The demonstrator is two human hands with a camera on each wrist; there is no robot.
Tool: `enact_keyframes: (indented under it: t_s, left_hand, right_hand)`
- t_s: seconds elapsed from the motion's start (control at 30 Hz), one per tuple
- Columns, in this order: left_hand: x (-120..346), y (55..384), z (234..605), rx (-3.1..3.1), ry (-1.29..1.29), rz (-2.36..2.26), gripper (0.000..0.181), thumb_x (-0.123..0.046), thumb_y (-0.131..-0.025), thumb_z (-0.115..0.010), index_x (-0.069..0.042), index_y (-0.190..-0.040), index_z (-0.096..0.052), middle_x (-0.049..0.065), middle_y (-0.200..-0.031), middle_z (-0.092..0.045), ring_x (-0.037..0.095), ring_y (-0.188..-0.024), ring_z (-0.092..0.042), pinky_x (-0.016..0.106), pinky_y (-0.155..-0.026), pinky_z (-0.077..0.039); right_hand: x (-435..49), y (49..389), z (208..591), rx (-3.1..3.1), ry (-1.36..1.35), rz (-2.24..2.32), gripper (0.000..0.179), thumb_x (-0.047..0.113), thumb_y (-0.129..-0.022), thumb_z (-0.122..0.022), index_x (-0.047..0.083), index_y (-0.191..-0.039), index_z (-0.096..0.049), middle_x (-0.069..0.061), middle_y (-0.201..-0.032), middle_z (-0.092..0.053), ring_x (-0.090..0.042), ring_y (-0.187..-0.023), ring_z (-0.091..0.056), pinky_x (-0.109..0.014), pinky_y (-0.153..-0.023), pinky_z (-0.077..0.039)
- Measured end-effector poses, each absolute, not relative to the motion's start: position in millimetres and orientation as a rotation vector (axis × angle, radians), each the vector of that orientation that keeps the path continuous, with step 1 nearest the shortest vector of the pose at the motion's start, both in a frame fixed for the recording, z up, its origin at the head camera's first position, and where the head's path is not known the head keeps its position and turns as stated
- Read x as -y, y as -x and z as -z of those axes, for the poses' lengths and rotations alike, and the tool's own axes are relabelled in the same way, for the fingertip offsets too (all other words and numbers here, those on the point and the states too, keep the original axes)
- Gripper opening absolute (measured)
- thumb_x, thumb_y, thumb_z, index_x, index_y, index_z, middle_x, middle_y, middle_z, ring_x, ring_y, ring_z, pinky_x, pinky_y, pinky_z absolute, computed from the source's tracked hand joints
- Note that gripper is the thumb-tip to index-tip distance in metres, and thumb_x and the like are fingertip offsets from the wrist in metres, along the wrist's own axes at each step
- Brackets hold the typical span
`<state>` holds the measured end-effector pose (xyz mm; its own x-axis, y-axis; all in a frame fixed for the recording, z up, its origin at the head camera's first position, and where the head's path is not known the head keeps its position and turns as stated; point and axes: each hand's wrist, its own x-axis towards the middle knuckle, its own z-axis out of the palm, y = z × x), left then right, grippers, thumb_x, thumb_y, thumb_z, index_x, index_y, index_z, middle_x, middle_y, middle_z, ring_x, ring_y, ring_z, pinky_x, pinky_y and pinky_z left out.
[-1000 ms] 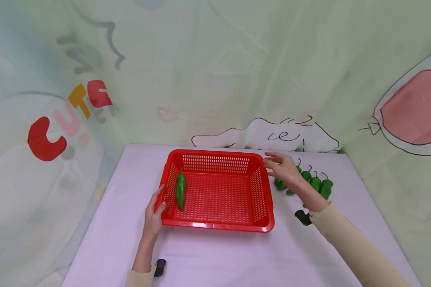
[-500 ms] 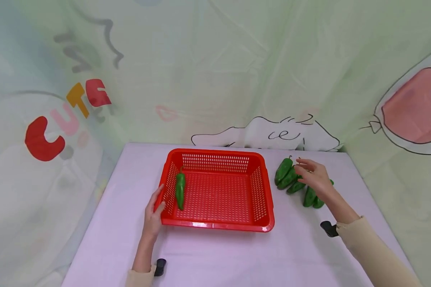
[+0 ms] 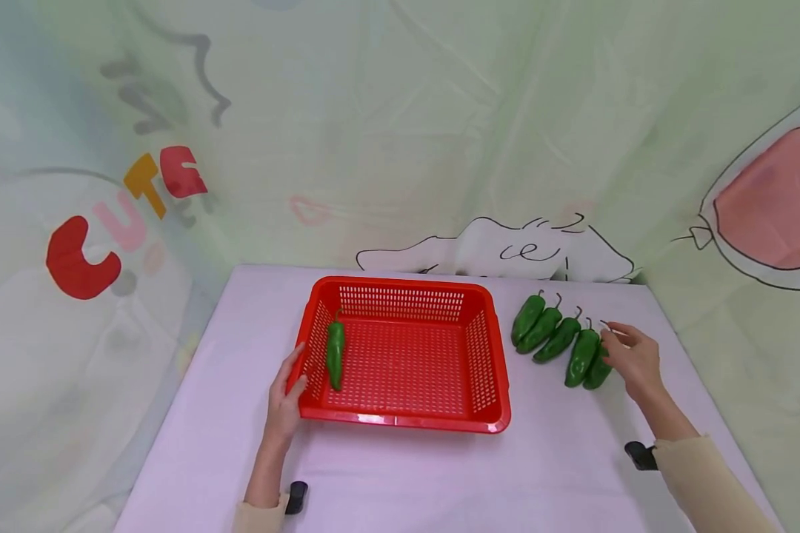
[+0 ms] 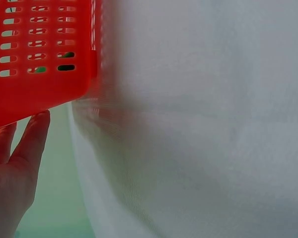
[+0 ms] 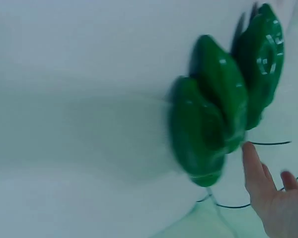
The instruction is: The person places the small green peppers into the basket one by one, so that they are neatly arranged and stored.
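A red perforated plastic basket (image 3: 400, 423) sits mid-table. One long green chili pepper (image 3: 335, 355) lies inside along its left wall. My left hand (image 3: 287, 400) holds the basket's left rim near the front corner; the left wrist view has its fingers (image 4: 34, 136) against the rim. To the right, several green peppers lie side by side, stems pointing away. My right hand (image 3: 635, 360) is at the stem end of the rightmost pepper (image 3: 598, 370), partly covering it. In the right wrist view its fingers (image 5: 253, 161) are extended close beside the peppers, not wrapped round one.
The table (image 3: 400, 481) has a pale cloth cover. A printed fabric backdrop (image 3: 400, 148) rises along its back and sides. The other peppers, such as the leftmost pepper (image 3: 528, 318), lie just past the basket's right wall.
My right hand has moved right from the basket's right rim, over the peppers, to the rightmost one. My left hand, the basket and the pepper inside stay put.
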<state>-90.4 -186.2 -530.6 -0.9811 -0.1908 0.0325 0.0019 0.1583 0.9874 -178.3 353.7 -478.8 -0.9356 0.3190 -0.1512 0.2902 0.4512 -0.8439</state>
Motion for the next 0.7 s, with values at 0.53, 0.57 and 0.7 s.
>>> enact_keyframes:
  t_s: [0.53,0.57,0.7]
  left_hand:
    - [186.9,91.0,533.1,2.277,-0.158,1.935,0.055,-0.004,-0.1,-0.044,-0.017,-0.153,-0.037,0.002,-0.158,-0.034,0.021,-0.146,-0.027,0.013,-0.101,-0.036]
    - [186.9,91.0,533.3,2.277,-0.157,1.934,0.055,-0.004,-0.1,-0.044,-0.017,-0.153,-0.037,0.002,-0.158,-0.034,0.021,-0.146,-0.027,0.014,-0.101,-0.036]
    - [186.3,91.1,533.7,2.277,-0.166,1.923,0.055,-0.003,-0.1,-0.044,-0.017,-0.152,-0.038,0.002,-0.157,-0.035,0.022,-0.146,-0.027,0.022,-0.106,-0.036]
  right_hand:
    - [-385.3,177.5,518.0,2.563,0.843,-1.533,0.06,0.024,-0.1,-0.048,-0.008,-0.148,-0.034,-0.031,-0.135,-0.044,0.007,-0.065,-0.053,-0.023,-0.063,-0.058]
    - [-385.7,177.9,519.9,2.57,0.845,-1.534,0.059,0.024,-0.1,-0.048,-0.008,-0.148,-0.034,-0.031,-0.135,-0.044,0.006,-0.066,-0.053,-0.023,-0.064,-0.058]
    - [-386.2,179.6,526.1,2.584,0.86,-1.553,0.058,0.018,-0.099,-0.05,-0.01,-0.147,-0.034,-0.032,-0.133,-0.043,0.005,-0.067,-0.052,-0.024,-0.065,-0.059]
